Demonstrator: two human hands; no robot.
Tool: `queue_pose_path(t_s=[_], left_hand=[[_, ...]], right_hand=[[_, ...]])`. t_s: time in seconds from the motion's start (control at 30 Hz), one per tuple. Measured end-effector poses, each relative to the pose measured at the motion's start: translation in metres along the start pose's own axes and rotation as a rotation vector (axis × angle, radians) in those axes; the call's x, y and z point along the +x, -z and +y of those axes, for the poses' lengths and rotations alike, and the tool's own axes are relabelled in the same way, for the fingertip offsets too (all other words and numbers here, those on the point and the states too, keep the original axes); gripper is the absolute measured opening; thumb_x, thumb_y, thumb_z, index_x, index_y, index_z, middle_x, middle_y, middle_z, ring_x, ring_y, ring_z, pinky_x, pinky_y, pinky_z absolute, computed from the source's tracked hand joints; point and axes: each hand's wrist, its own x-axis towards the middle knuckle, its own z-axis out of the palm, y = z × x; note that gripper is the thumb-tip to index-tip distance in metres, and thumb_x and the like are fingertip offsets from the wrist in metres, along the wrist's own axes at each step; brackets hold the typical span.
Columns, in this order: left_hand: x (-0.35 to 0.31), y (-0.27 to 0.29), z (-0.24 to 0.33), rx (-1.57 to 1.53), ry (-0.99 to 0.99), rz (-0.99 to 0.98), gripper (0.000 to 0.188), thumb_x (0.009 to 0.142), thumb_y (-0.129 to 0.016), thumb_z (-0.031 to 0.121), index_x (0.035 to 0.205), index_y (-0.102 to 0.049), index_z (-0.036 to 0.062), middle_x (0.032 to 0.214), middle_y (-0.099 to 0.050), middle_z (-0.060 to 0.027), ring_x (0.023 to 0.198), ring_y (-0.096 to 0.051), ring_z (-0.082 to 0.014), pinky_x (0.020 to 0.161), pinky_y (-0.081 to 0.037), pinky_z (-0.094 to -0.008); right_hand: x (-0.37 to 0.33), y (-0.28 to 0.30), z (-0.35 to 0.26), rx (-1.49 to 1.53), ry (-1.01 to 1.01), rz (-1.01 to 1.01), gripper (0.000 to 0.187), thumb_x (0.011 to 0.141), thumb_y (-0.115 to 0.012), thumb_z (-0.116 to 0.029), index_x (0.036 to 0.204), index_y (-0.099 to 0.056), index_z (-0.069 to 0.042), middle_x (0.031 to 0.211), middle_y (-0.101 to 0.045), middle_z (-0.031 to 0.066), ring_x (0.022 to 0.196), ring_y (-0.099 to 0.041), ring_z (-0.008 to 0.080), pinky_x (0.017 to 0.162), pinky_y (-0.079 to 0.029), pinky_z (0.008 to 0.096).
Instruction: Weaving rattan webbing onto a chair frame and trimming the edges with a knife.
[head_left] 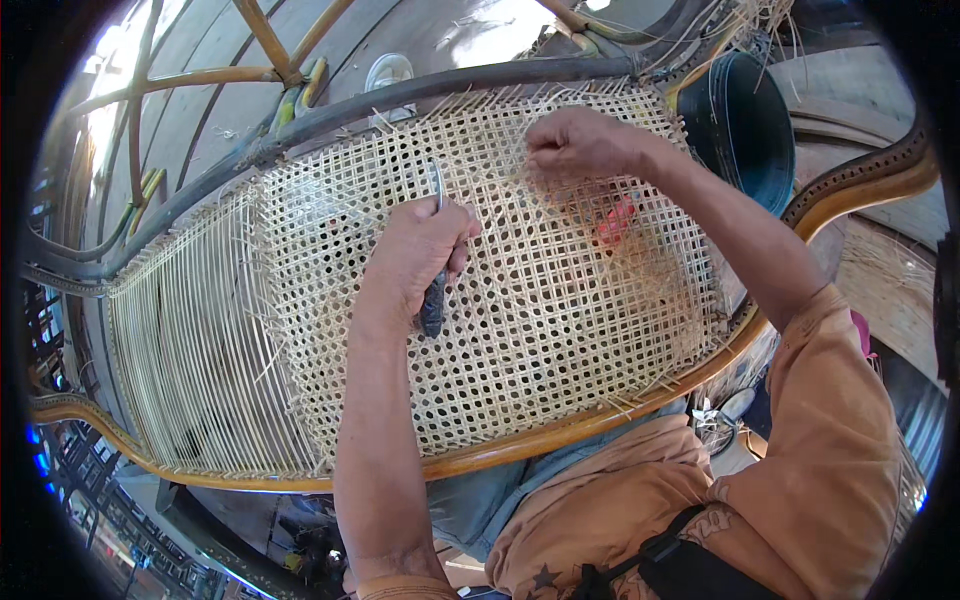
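Observation:
A woven cane panel [525, 330] stretches across a wooden furniture frame [520, 456] in front of me. Its right and middle parts carry an open lattice, while only parallel strands run across the left part. My left hand [418, 250] is closed around a knife [433, 310] with a dark handle, over the middle of the lattice; the thin blade points away from me. Over the panel's far right part, my right hand [572, 142] is curled with its fingers together. Whatever it may pinch is too small to make out.
A dark bucket [765, 150] stands beyond the panel's right end. A whitish cup [388, 72] sits past the far rail. Bent rattan poles [210, 76] rise at the far left. Loose strand ends stick out along the panel's edges, and something red [616, 220] shows through the weave.

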Motion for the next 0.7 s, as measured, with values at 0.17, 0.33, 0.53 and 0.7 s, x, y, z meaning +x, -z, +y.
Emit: queue_pose_path(t_s=[0.17,0.33,0.53,0.7], left_hand=[[0.001,0.004,0.003,0.085,0.039,-0.001,0.015,0.077,-0.058,0.016,0.068,-0.057,0.0036,0.058,-0.054,-0.0025,0.045,-0.047,-0.0075,0.038,-0.036,-0.0216],[-0.001,0.019,0.005,0.25,0.02,-0.035,0.017,0.076,-0.056,0.018,0.065,-0.055,0.0052,0.05,-0.048,-0.0012,0.041,-0.042,-0.0073,0.04,-0.034,-0.0234],[-0.032,0.024,0.009,0.762,-0.004,0.024,0.028,0.081,-0.048,0.021,0.061,-0.049,0.0004,0.049,-0.045,-0.0055,0.044,-0.038,-0.0135,0.045,-0.031,-0.0329],[-0.156,0.089,-0.02,1.069,0.072,0.249,0.028,0.08,-0.052,0.02,0.07,-0.046,-0.0052,0.06,-0.046,-0.0181,0.055,-0.043,-0.0313,0.057,-0.036,-0.0434]], right_hand=[[0.011,0.005,0.008,0.039,0.086,0.01,0.027,0.083,-0.059,-0.018,0.064,-0.047,-0.002,0.055,-0.04,0.0002,0.052,-0.035,0.0121,0.05,-0.033,0.0325],[0.023,0.015,0.0,0.027,-0.039,-0.136,0.027,0.081,-0.06,-0.019,0.063,-0.049,-0.002,0.053,-0.041,-0.0015,0.05,-0.035,0.0094,0.048,-0.032,0.0317],[0.019,0.036,-0.021,-0.218,-0.12,-0.182,0.022,0.077,-0.066,-0.021,0.067,-0.059,-0.003,0.056,-0.051,0.0044,0.052,-0.047,0.015,0.052,-0.038,0.0351],[0.007,0.041,-0.068,-0.535,0.134,0.037,0.014,0.076,-0.069,-0.019,0.082,-0.063,-0.007,0.077,-0.062,0.0062,0.076,-0.06,0.0236,0.069,-0.047,0.036]])
